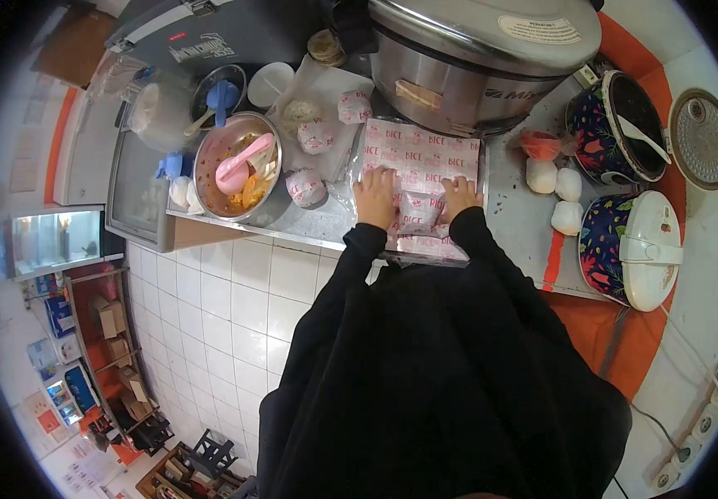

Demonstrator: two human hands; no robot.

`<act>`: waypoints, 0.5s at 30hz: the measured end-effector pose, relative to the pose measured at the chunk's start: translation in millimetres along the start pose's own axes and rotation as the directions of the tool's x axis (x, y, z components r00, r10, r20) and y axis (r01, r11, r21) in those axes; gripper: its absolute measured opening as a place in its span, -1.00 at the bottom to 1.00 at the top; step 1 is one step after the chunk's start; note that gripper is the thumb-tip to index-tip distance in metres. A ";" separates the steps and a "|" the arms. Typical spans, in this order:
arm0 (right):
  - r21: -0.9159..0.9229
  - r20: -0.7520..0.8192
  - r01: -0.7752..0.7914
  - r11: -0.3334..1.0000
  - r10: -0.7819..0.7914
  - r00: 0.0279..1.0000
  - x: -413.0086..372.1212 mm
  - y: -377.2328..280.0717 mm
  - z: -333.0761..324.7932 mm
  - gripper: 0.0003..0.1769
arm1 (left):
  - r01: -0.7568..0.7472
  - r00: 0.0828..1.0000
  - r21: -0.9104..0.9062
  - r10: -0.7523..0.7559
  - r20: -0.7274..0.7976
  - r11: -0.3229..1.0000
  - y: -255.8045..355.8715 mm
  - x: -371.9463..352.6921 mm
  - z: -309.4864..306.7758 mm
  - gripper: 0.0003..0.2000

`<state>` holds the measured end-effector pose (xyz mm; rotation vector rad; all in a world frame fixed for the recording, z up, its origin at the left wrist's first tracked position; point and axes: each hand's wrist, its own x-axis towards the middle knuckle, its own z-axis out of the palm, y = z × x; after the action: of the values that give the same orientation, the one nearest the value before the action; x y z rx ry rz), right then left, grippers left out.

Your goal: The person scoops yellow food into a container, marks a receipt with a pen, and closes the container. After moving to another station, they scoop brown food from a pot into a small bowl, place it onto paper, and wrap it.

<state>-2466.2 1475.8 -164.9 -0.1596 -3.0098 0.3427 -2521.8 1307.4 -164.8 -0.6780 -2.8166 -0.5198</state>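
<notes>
A stack of pink and white printed paper sheets lies on the metal table in front of me. On its lower part is a paper-wrapped bundle. My left hand rests on the paper at the bundle's left side, its fingers spread. At the right side my right hand lies on the paper, fingers apart, close to the bundle. More wrapped bundles stand left of the stack, near a whitish rice ball on a clear plastic sheet.
A large steel rice cooker stands behind the paper. To the left is a steel bowl with food and a pink ladle. Several white balls and two patterned pots are on the right.
</notes>
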 end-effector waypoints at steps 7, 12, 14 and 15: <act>0.498 0.390 -0.139 0.856 -0.078 0.917 22.0 41.3 37.6 -0.72 | -0.156 0.987 -0.276 0.141 -0.075 0.948 -8.9 -22.4 11.0 -0.87; 0.511 -0.110 0.409 0.756 -0.414 0.903 -1.6 31.1 20.8 -0.82 | -0.167 0.983 -0.473 0.185 -0.008 0.865 -11.1 -39.7 10.3 -0.76; 0.430 -0.083 0.493 0.757 -0.510 0.856 -10.6 35.3 14.5 -0.74 | -0.222 0.965 -0.471 0.260 0.016 0.854 -15.2 -42.5 0.1 -0.71; 0.431 -0.084 0.491 0.757 -0.508 0.857 -11.7 39.0 21.2 -0.74 | -0.275 0.942 -0.474 0.334 0.043 0.836 -17.0 -43.1 -4.1 -0.67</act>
<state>-2453.6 1507.6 -195.5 0.6876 -2.7565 0.9451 -2491.7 1274.4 -177.6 -1.2659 -2.6188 -1.1381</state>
